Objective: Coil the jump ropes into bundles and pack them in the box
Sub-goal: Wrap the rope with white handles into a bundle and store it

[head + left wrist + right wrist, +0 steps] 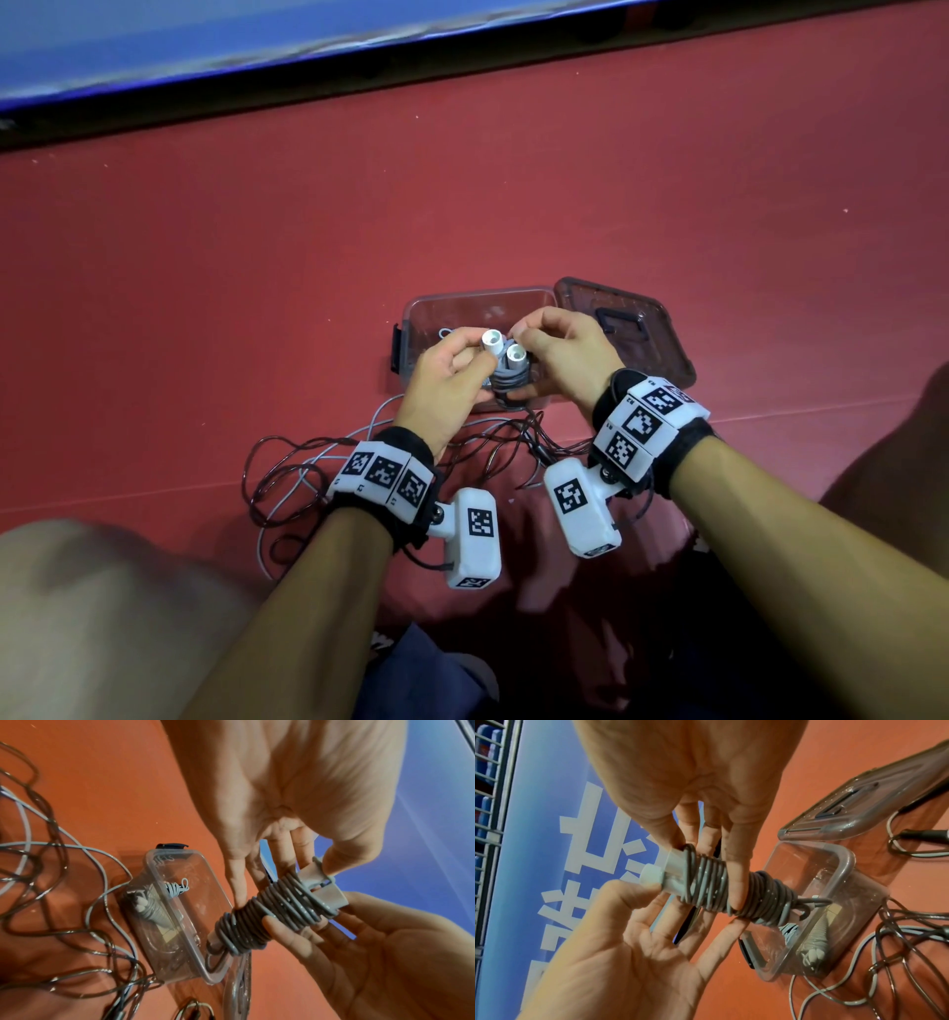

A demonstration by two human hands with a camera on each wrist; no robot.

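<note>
Both hands hold a grey rope bundle [149,380] [270,921] [734,892] just above the near rim of the clear box [477,300]. The left hand [447,375] pinches it with thumb and fingers curled round the coils; the right hand [560,354] grips the other side likewise. The two white handles [500,347] point up. Inside the box lies another bundle [151,908] against the left wall. The lid [642,329] lies flat, touching the box's right edge. Loose ropes [287,473] sprawl on the red floor [513,205] near the wrists; far of the box the floor is open up to a blue edge [205,56].
</note>
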